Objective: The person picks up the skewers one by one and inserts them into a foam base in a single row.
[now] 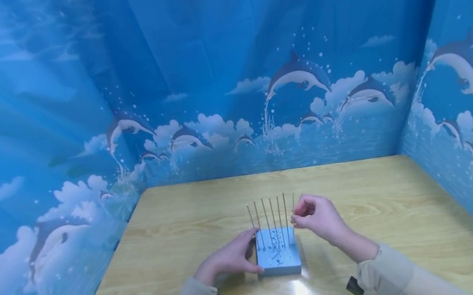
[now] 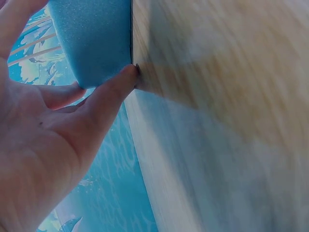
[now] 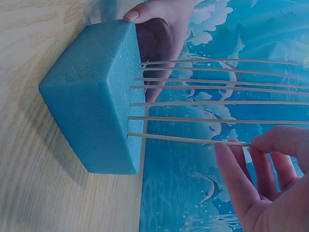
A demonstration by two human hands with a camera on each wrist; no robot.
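Observation:
A blue foam block (image 1: 289,259) lies on the table, its top pitted with many small dark holes. Several thin wooden sticks (image 3: 217,103) stand in a row across its top. My left hand (image 1: 232,256) grips the block's left side, thumb at the near corner and fingers toward the far one. At the right end of the row, my right hand (image 1: 321,217) pinches the last stick (image 3: 178,138) between thumb and finger, partway up. That stick's lower end meets the foam; how deep it goes is hidden.
The wooden table (image 1: 182,209) has a light grain and a bright glare spot near its front. Blue sheets printed with dolphins and clouds (image 1: 214,135) enclose it at the back and both sides. A small black object (image 1: 354,287) is by the right sleeve.

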